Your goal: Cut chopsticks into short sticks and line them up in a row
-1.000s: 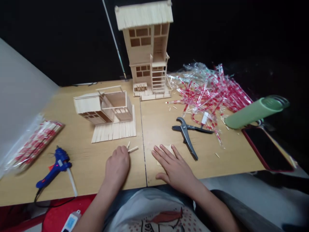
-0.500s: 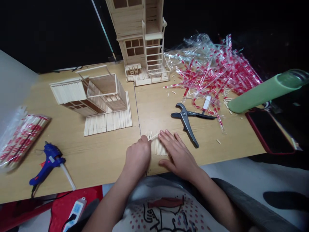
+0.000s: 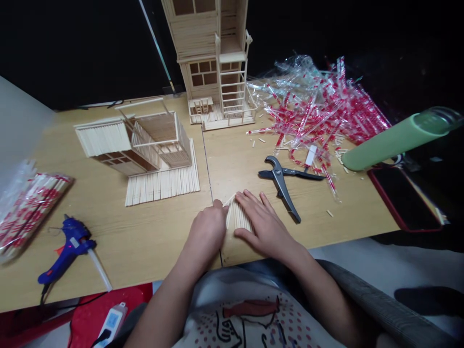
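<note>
A small panel of wooden sticks (image 3: 242, 217), laid side by side, rests on the table near its front edge. My right hand (image 3: 266, 224) lies over the panel's right part with fingers stretched out, its thumb at the lower edge. To the left, my left hand (image 3: 208, 227) is closed with its fingers curled. A thin wooden stick (image 3: 229, 200) runs slantwise from its fingertips towards the panel's top corner. Another loose stick (image 3: 229, 216) stands at an angle between hand and panel. The fingertips of my left hand are partly hidden.
Stick-built models, a roofed house (image 3: 159, 150) and a taller one (image 3: 201, 63), stand behind. Cutting pliers (image 3: 281, 181), red-printed wrappers (image 3: 319, 106), a green bottle (image 3: 395, 142) and a phone (image 3: 406, 198) lie right. A blue glue gun (image 3: 72, 241) and packed sticks (image 3: 36, 208) lie left.
The stick in my left hand now slants more steeply, and a loose stick shows left of the panel. My right hand has shifted slightly left and up. The whole view has moved a little.
</note>
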`<state>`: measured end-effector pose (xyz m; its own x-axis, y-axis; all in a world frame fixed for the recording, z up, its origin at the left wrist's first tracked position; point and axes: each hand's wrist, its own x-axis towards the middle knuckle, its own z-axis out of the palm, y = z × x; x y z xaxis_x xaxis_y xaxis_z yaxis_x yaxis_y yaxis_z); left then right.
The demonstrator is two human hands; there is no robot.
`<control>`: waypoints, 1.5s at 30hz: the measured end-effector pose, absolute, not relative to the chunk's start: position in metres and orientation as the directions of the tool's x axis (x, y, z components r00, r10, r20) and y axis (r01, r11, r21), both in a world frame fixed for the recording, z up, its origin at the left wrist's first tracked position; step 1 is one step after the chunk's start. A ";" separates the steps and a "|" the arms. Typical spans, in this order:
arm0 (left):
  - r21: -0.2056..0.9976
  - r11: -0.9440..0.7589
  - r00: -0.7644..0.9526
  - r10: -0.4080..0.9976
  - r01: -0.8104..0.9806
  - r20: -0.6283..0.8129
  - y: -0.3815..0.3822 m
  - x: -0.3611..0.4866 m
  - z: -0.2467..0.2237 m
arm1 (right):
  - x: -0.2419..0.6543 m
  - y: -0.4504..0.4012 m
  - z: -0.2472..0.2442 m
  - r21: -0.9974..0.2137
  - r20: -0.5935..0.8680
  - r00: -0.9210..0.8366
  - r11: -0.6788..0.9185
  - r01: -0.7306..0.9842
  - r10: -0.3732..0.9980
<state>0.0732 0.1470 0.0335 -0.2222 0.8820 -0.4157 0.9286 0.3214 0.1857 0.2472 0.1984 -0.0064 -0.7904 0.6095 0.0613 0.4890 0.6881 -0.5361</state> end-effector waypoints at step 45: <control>0.307 0.288 -0.163 0.913 0.907 -0.374 0.104 0.068 0.027 | 0.247 0.201 0.007 -0.570 0.097 -0.843 0.724 0.389 0.529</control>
<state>0.0682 0.1038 0.0272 -0.1631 0.9130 -0.3740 0.9071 0.2879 0.3071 0.2474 0.2012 0.0069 -0.8432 0.5289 0.0968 0.3887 0.7240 -0.5699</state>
